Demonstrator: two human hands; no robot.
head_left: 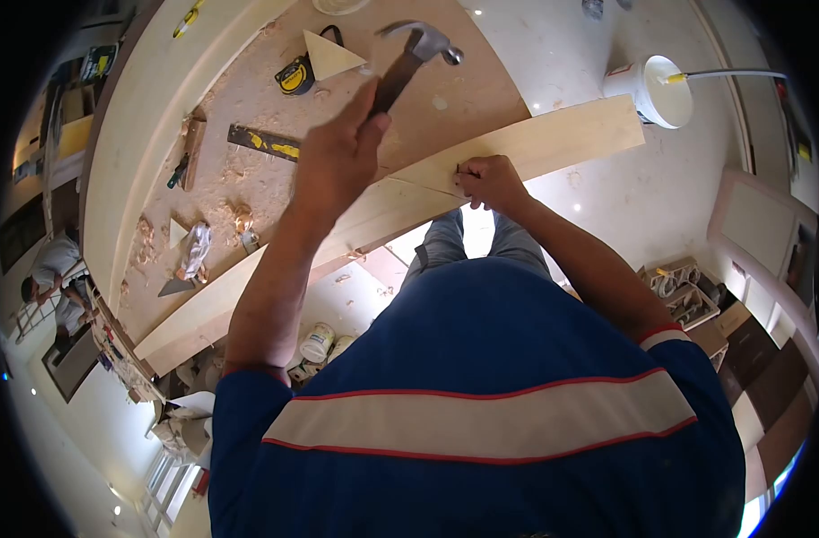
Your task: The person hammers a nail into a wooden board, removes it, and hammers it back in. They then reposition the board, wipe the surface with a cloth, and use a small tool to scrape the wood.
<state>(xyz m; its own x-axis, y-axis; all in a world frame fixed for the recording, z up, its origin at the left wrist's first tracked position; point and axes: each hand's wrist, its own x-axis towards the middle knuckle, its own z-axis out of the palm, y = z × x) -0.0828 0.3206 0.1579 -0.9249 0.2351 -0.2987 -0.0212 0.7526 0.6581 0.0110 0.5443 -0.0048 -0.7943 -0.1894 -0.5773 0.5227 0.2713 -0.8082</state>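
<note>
Nothing legible — too small, blurred.

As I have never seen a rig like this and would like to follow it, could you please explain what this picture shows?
There is no machine here: a person works bare-handed, and this single picture comes from a camera on their head, looking down past their blue shirt. The left hand grips a hammer, raised. The right hand is at a long pale board, pinching what may be a nail, too small to be sure. On the brown work surface lie a tape measure, a triangular wood piece, a dark strip with yellow marks and shavings.
</note>
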